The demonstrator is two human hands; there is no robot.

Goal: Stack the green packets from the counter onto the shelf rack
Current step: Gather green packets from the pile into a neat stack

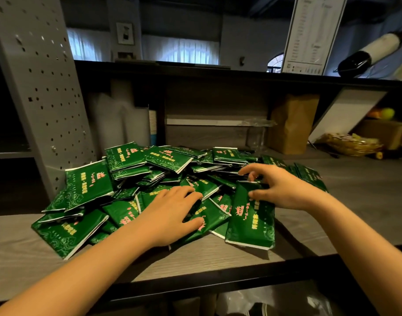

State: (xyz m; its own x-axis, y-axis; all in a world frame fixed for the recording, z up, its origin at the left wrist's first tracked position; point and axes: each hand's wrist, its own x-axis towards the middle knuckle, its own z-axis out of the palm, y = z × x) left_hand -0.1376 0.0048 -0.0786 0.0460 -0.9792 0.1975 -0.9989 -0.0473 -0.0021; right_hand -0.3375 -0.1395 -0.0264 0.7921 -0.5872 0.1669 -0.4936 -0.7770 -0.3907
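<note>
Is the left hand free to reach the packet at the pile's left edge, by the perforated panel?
Probably yes: the left hand rests flat on the pile, gripping nothing, and that packet lies uncovered.

Glossy green packets with pink and yellow print were heaped loosely on the grey wood-grain counter, beside the perforated shelf rack. One tilted packet was raised at the right.
</note>
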